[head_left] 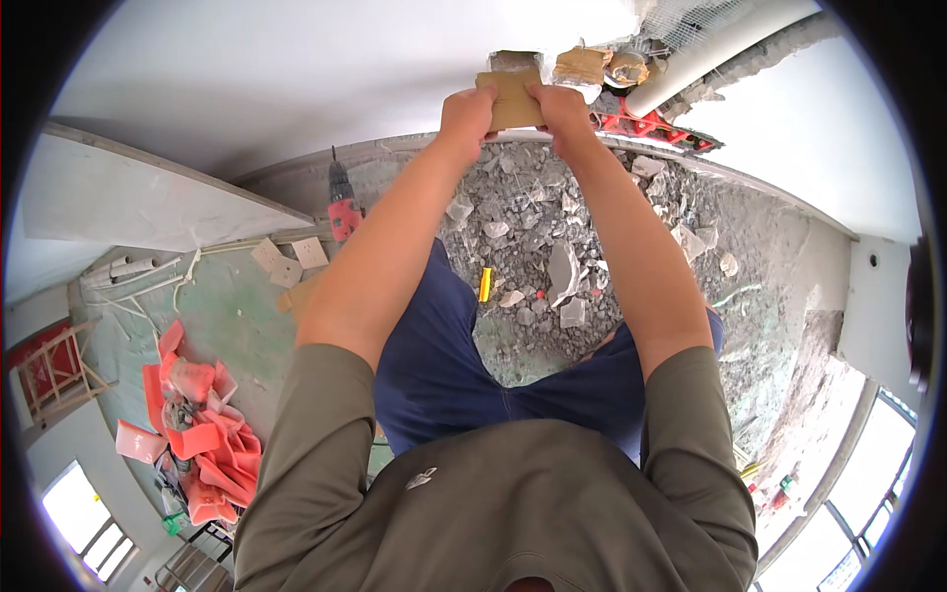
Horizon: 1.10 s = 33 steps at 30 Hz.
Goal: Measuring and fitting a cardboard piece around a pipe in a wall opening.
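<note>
Both of my hands are stretched out to the far white wall, gripping a flat brown piece of cardboard (513,102) by its two side edges. My left hand (468,120) has its thumb on the face of the piece and its fingers behind. On the right edge, my right hand (562,111) pinches it the same way. Just above the cardboard, a rough rectangular recess (515,61) shows in the wall, partly covered by it. To the right of that, another brown cardboard cover (582,65) sits in the broken wall.
Grey rubble (523,212) lies between my legs, with a small yellow object (484,284) on it. A red and black drill (343,202) stands left of my forearm, near several beige socket plates (310,253). A white pipe (715,59) crosses the wall; red scraps (202,434) lie at left.
</note>
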### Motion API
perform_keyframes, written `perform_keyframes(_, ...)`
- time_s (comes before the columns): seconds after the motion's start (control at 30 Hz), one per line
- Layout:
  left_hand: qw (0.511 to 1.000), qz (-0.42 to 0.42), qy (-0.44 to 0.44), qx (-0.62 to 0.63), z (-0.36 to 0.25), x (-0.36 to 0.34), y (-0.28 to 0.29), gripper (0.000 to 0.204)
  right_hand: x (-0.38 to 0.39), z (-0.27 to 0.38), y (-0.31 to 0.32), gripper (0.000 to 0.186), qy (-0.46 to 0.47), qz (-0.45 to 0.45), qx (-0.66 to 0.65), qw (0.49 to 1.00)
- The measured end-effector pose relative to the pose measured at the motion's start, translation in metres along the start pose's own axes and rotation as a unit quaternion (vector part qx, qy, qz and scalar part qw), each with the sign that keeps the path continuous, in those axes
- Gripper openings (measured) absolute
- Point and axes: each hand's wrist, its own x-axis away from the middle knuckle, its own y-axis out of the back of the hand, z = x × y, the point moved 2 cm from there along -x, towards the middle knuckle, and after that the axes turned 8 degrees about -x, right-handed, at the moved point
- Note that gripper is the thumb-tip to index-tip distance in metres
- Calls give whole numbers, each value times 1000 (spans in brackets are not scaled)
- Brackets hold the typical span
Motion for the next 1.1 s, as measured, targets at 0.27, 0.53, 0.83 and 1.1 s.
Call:
perform_keyframes(0.27, 860, -144, -222, -437, -8, -9, -6, 39, -11, -16, -5, 35, 197, -84, 187, 959)
perform_keyframes(0.53, 881, -140, -200, -404, -9, -29, -2, 39, -8, -3, -13, 40, 122, -119, 150, 974)
perform_keyframes(0.83, 959, -91, -140, -228, -8, -34, -5, 40, -28, -12, -3, 33, 67, -33, 53, 996)
perform_keyframes(1.1, 990, -45, -114, -74, -16, -31, -8, 40, -32, -9, -8, 45, 3, -34, -26, 999)
